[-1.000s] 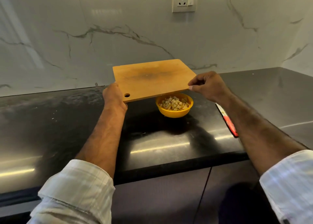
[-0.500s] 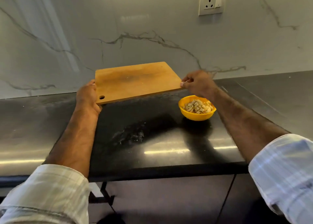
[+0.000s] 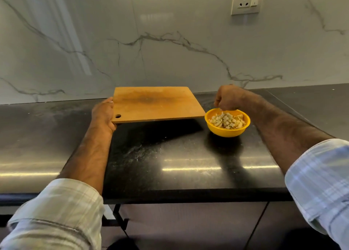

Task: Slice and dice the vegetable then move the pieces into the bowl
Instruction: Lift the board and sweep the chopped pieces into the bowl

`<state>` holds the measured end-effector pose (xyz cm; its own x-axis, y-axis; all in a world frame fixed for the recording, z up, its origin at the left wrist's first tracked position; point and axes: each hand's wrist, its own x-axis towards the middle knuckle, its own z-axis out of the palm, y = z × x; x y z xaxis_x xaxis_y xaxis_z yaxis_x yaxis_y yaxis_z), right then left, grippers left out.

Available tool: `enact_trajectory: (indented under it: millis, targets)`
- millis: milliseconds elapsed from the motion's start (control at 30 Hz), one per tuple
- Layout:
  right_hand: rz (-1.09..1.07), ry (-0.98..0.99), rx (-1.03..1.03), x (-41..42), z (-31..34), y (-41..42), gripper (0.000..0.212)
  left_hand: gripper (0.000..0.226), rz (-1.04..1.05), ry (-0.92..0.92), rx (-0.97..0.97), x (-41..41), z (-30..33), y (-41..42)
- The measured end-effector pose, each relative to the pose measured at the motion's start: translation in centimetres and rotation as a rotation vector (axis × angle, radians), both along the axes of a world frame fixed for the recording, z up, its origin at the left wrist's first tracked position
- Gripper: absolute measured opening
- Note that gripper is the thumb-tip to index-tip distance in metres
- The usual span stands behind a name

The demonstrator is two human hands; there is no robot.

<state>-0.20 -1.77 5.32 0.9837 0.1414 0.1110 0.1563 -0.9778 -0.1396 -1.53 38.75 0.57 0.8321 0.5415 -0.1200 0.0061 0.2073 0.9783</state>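
The left hand (image 3: 103, 115) grips the left edge of the wooden cutting board (image 3: 154, 104), held above the table (image 3: 170, 155) near its back edge. Just right, the yellow bowl (image 3: 227, 127) holds diced vegetable pieces (image 3: 227, 120). The right hand (image 3: 227, 98) hovers over the bowl's back rim, fingers curled downward; whether they hold anything cannot be told.

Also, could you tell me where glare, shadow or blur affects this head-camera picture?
Head view: bright streaks of glare cross the black countertop; the lifted cutting board casts a dark shadow beneath it; the yellow bowl also shadows the counter; the near sleeves look soft and smeared; wide-angle bending shows toward the edges.
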Motion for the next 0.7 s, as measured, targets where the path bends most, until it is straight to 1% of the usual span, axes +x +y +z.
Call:
enact_trajectory:
  millis: [167, 367, 433, 500, 600, 700]
  targets:
    - [-0.002, 0.055, -0.047, 1.3, -0.9, -1.1, 0.014, 0.023, -0.036, 0.044, 0.042, 0.7, -1.2, -0.9]
    - [0.016, 0.082, -0.092, 2.0, -1.3, -3.5, 0.029, 0.023, -0.079, 0.126, 0.104, 1.9, -2.4, -1.8]
    - [0.032, 0.103, -0.102, 1.9, -1.6, -4.1, 0.028, 0.02, -0.097, 0.156, 0.15, 2.3, -2.8, -2.3]
    - [0.054, 0.118, -0.103, 1.5, -1.5, -4.9, 0.025, 0.024, -0.109, 0.157, 0.284, 2.8, -3.2, -3.2]
    - [0.069, 0.122, -0.067, 0.7, -0.9, -5.7, 0.022, 0.03, -0.146, 0.087, 0.623, 3.0, -3.9, -4.1]
    - [0.027, 0.136, 0.005, 0.4, -0.6, -6.9, 0.016, 0.037, -0.217, 0.119, 0.906, 3.0, -4.2, -4.3]
